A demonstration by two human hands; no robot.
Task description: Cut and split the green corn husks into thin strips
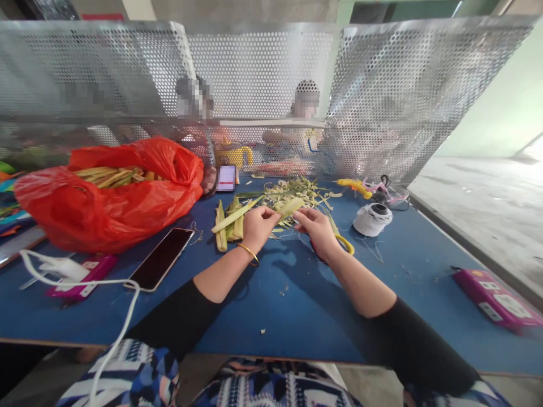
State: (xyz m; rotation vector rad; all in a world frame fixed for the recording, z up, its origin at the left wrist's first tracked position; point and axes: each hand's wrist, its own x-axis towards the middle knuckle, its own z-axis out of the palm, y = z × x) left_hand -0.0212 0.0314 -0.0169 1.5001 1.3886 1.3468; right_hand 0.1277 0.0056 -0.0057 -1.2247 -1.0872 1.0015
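A pale green husk-like strip (291, 208) is stretched between my two hands above the table. My left hand (258, 227), with a gold bangle at the wrist, pinches the strip's left end between thumb and fingers. At its lower right edge, the closed fingers of my right hand (316, 225) grip the same strip. Behind both hands lies a loose heap of green and cream shreds (292, 191). Thicker cut stalks (221, 233) rest just left of my left hand. A curved yellow handle (347, 244) shows partly from under my right wrist.
A red plastic bag (114, 220) of stalks stands left, with a phone (163, 257) before it. To the right are a white thread spool (370, 220) and a magenta power strip (496, 297). A white cable (131, 305) crosses the left front. Perforated metal panels (263, 62) border the table's back.
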